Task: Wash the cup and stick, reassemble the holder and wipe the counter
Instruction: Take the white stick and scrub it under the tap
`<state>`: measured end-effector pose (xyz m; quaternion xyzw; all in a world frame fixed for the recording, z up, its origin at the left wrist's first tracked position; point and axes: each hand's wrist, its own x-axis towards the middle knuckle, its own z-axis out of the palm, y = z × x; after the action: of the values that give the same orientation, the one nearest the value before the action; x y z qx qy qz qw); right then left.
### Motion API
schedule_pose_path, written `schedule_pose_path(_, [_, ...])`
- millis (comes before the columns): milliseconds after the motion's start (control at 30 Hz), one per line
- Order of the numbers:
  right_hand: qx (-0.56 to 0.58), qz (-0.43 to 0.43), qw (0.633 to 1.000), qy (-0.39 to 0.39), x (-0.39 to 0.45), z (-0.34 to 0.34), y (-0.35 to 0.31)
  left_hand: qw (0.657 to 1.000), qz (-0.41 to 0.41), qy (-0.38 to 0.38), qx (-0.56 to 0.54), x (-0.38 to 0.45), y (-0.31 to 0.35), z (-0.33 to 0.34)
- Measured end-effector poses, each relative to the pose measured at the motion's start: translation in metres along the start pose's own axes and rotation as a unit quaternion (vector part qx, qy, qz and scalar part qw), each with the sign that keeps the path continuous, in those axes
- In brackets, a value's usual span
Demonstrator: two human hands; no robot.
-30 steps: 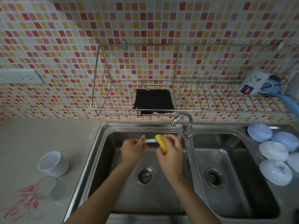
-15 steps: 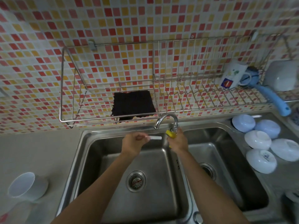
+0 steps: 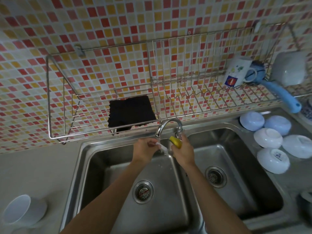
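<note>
Under the tap (image 3: 168, 127), left hand (image 3: 145, 149) pinching white stick (image 3: 163, 148), right hand (image 3: 183, 152) gripping half-hidden yellow sponge (image 3: 175, 141).

The hands (image 3: 166, 150) meet over the left sink basin (image 3: 104, 166), under the faucet (image 3: 168, 126). Behind them hangs a wire rack (image 3: 101, 105). The cup (image 3: 22, 211) lies on the tabletop (image 3: 33, 169) far to their left; overturned bowls (image 3: 270, 144) sit to their right.

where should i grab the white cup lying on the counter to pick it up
The white plastic cup lies on its side on the grey counter, mouth facing left. Come from above and close the fingers across its round side wall near the middle.
</note>
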<state>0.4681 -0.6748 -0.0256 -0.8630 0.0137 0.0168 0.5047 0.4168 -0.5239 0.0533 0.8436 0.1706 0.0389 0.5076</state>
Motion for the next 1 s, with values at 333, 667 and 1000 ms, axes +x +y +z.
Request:
schedule_pose_path(333, [0.047, 0.042, 0.998, 0.031, -0.02, -0.024, 0.017, 0.999, 0.022, 0.007, 0.034, 0.0, 0.004, -0.005])
schedule_pose_path(667, [0.08, 0.068, 0.994, 0.005, -0.029, -0.015, 0.027, 0.998, 0.045, 0.006, 0.045, -0.003, 0.01, -0.01])
schedule_pose_path(1000, [0.243, 0.185, 0.95, -0.061, -0.021, -0.002, 0.004, 0.998, 0.032, 0.023, 0.056, -0.012, -0.011, -0.037])
